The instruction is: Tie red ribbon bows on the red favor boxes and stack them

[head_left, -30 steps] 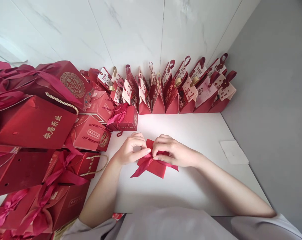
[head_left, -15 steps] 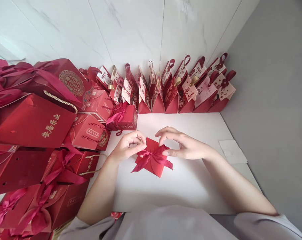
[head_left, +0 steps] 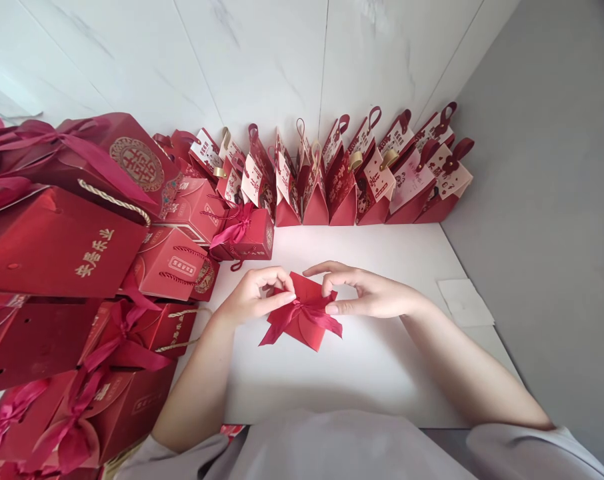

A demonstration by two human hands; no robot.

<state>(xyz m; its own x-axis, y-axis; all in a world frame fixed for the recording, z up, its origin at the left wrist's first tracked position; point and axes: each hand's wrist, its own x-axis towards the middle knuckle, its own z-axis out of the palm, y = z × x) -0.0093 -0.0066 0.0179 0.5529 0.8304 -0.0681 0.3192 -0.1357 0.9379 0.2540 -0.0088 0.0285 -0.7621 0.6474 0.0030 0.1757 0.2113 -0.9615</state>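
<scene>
Marbled wall panels [head_left: 262, 60] were fronted at left by stacked red boxes [head_left: 57, 247], several already tied with ribbon. Over the white tabletop [head_left: 382, 373], the left hand [head_left: 262, 292] was bent inward, thumb and forefinger pinched on a ribbon bow [head_left: 302, 309]. Between the hands was set a small red box [head_left: 312, 335], its bow knotted (only shaping, seemingly, was left). The right hand [head_left: 367, 293] was arched, thumb and forefinger parted at the right loop.

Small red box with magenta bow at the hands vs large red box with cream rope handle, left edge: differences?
The large red box appears bigger than the small red box. It shows gold lettering and a cream rope handle; the small red box shows neither. Both look like red cardboard.
</scene>
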